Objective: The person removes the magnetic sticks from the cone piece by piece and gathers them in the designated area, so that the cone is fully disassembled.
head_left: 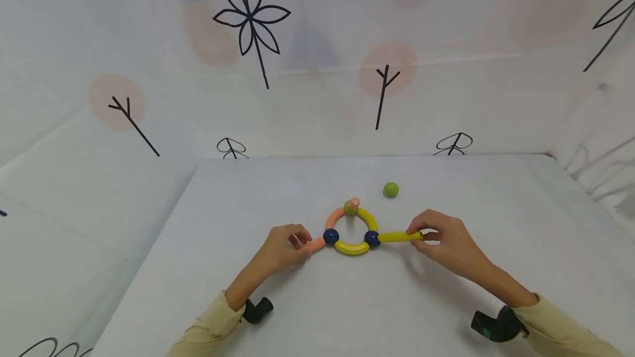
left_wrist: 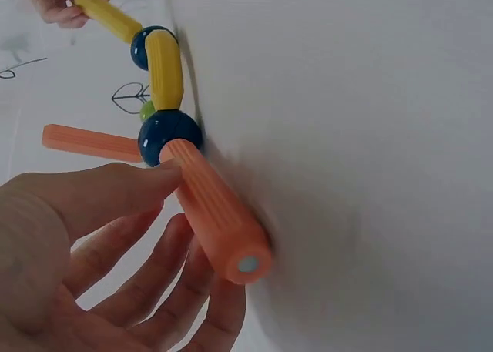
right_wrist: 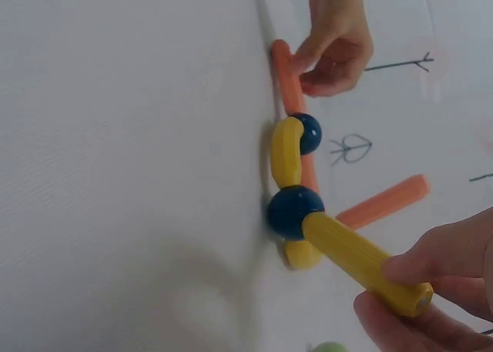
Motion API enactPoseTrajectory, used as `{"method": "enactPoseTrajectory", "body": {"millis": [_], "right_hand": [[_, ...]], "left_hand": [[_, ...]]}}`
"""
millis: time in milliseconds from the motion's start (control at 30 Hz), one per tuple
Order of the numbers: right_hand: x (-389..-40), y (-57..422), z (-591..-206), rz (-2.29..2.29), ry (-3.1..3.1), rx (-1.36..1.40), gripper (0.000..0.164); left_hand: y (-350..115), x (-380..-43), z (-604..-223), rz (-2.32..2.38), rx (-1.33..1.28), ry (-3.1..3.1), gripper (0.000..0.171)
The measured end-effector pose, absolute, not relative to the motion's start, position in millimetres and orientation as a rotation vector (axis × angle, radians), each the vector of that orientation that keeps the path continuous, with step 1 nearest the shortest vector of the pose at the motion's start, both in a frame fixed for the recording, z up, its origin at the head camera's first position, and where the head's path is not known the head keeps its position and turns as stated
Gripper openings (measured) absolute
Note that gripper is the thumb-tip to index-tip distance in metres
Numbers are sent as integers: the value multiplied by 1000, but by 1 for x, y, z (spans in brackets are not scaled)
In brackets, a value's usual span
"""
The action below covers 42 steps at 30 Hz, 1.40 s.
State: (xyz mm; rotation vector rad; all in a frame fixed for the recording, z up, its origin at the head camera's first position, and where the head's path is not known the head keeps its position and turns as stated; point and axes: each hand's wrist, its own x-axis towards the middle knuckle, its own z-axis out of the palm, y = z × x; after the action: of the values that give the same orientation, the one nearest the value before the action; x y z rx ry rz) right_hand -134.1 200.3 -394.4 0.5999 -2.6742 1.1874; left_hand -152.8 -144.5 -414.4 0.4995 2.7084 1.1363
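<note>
A ring of toy magnetic pieces lies on the white table, joined by two navy balls (head_left: 331, 237) and a green ball (head_left: 350, 209). Between them run a curved orange stick (head_left: 334, 217) and two curved yellow sticks (head_left: 352, 248). At the ring's left, my left hand (head_left: 283, 248) pinches a straight orange stick (left_wrist: 216, 206) whose end touches a navy ball. Opposite it, my right hand (head_left: 448, 244) holds the outer end of a straight yellow stick (head_left: 394, 237), joined to the other navy ball. Another orange stick (right_wrist: 385, 201) juts up from the green ball.
A loose green ball (head_left: 391, 189) sits behind the ring, to its right. The white tabletop (head_left: 317, 313) meets a printed cloth backdrop (head_left: 317, 103) at the back. Dark wrist-camera mounts (head_left: 498, 325) hang under both sleeves.
</note>
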Motion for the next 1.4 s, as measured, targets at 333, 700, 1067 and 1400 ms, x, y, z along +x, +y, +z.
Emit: {"method": "enactPoseTrajectory", "body": {"millis": [333,700,1067,1400], "right_hand": [[-133,212,-412,1178,-2830,556,22],[-140,213,-418,1160,-2925,640,23],[-143,213,-414,1143,-2958,722,21],[-151,213,-415,1100,-3002,722,20]], "left_hand": [[-104,-179,-405,1389,646,2695,22],[-60,-204,-397,1782,669,2594,22],[-53,-235,-391,1904,569,2621,21],[-54,-268,-397,2108,163,2335,29]]}}
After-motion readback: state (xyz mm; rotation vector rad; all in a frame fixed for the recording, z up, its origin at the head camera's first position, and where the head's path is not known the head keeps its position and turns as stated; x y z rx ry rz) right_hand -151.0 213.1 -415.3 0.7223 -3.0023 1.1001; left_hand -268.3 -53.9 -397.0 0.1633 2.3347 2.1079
